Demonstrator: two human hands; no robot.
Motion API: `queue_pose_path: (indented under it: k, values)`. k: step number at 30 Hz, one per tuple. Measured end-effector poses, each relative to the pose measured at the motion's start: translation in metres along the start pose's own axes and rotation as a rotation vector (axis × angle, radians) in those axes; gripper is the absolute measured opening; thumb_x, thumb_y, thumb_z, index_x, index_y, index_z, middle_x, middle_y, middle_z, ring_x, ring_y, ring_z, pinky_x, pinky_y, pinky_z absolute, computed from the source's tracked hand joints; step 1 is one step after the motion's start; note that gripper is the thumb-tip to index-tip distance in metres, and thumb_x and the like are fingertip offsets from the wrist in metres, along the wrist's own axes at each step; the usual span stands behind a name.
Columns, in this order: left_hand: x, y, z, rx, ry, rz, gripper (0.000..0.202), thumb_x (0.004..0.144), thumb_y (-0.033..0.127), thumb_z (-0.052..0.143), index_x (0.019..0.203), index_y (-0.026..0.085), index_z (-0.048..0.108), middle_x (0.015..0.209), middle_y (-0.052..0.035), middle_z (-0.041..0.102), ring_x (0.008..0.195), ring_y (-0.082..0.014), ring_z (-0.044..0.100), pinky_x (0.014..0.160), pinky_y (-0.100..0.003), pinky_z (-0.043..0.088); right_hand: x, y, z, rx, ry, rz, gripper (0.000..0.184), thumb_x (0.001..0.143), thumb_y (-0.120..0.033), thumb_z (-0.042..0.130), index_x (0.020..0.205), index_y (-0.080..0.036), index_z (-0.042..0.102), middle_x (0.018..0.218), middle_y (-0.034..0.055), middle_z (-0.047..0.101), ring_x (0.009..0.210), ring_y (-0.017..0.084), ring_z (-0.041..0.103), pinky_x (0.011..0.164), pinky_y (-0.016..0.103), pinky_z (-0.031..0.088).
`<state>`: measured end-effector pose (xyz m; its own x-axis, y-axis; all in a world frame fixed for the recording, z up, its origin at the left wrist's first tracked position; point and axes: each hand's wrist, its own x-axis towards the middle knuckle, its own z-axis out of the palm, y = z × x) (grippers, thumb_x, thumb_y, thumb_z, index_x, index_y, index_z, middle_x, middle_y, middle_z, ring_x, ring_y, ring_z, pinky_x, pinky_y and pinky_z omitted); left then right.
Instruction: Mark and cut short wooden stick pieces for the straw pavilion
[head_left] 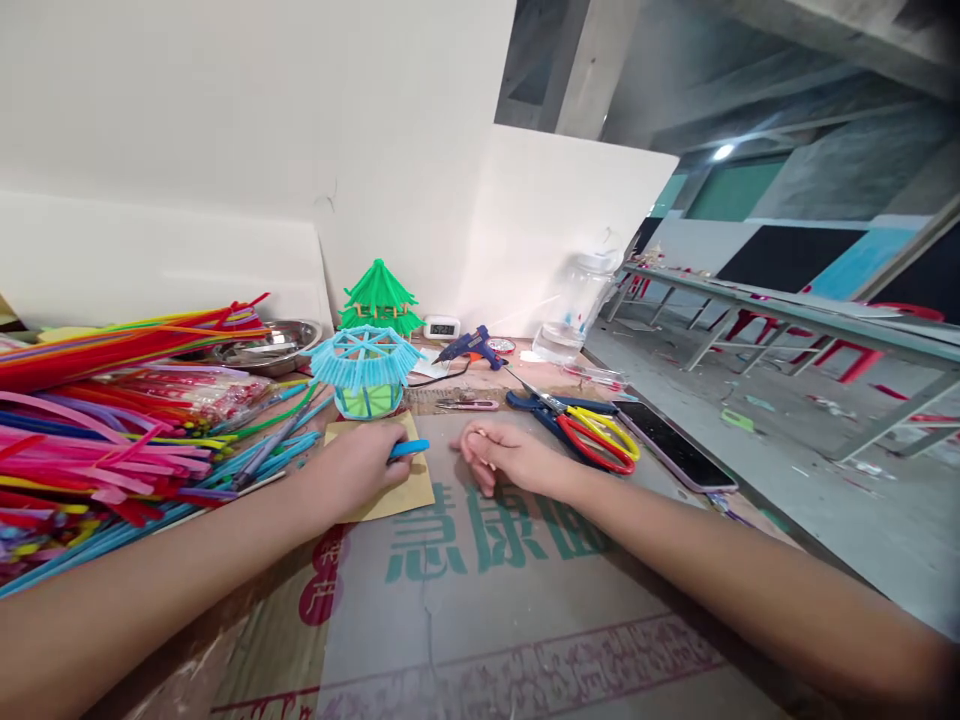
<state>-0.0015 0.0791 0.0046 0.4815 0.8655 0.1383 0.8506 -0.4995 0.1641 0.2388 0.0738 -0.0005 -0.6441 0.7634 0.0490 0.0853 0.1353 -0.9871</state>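
My left hand (373, 462) is closed around a short blue stick-like piece (409, 449), one end of which sticks out to the right. It is over a yellow paper sheet (405, 495), just in front of a small blue-roofed house model (366, 370) made of pipe cleaners. To its right, my right hand (499, 452) is above the printed board (480, 600) with its fingers curled and pinched together. Whatever may be between those fingertips is too small to name. Behind the blue model stands a green tiered roof model (379, 298).
Bundles of coloured pipe cleaners (112, 450) and a metal bowl (270, 345) lie left. At the back are a glue gun (472, 347), a small digital clock (442, 328) and a plastic jar (570, 310). Scissors (592, 430), blue-handled pliers (525, 402) and a phone (675, 445) lie right.
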Motion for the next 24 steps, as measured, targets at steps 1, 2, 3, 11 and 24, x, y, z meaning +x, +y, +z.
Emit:
queue_pose_path:
  k: [1,2,3,11,24]
  values:
    - [0.002,0.000,0.001,0.005,0.003,-0.007,0.015,0.086,0.031,0.048,0.081,0.021,0.057,0.080,-0.0043,0.067,0.073,-0.0215,0.062,0.059,-0.029,0.034,0.003,0.001,0.005,0.025,-0.084,0.013,0.048,0.086,-0.067,0.057,0.077,-0.020,0.051,0.049,-0.0082,0.047,0.042,0.012,0.049,0.052,0.027,0.048]
    - [0.002,0.000,0.002,0.008,0.006,-0.011,0.016,0.087,0.031,0.047,0.082,0.020,0.057,0.081,-0.0047,0.067,0.074,-0.0217,0.062,0.060,-0.029,0.034,0.006,0.001,0.010,0.058,-0.200,0.025,0.049,0.086,-0.068,0.057,0.077,-0.019,0.053,0.046,-0.0092,0.045,0.039,0.012,0.049,0.054,0.030,0.051]
    - [0.003,-0.001,0.003,0.009,0.006,-0.012,0.016,0.087,0.031,0.047,0.081,0.020,0.057,0.082,-0.0048,0.067,0.075,-0.0217,0.062,0.061,-0.029,0.035,0.008,0.002,0.011,0.093,-0.305,0.025,0.050,0.086,-0.068,0.056,0.078,-0.018,0.054,0.044,-0.0093,0.045,0.039,0.013,0.051,0.057,0.032,0.053]
    - [-0.002,-0.006,0.004,0.000,-0.014,0.013,0.018,0.088,0.034,0.048,0.078,0.021,0.056,0.077,-0.0033,0.066,0.070,-0.0201,0.061,0.059,-0.028,0.034,0.015,-0.003,-0.005,0.105,-0.132,-0.003,0.043,0.091,-0.060,0.055,0.080,-0.019,0.052,0.047,-0.0096,0.043,0.040,0.010,0.043,0.047,0.022,0.041]
    - [0.027,0.031,-0.016,0.075,0.100,0.090,0.014,0.090,0.027,0.053,0.094,0.018,0.063,0.089,-0.0068,0.069,0.083,-0.0230,0.066,0.070,-0.030,0.047,0.031,-0.022,-0.046,-1.073,0.199,-0.122,0.016,0.094,-0.013,0.043,0.093,-0.016,0.059,0.090,0.0082,0.064,0.086,0.022,0.057,0.076,0.031,0.040]
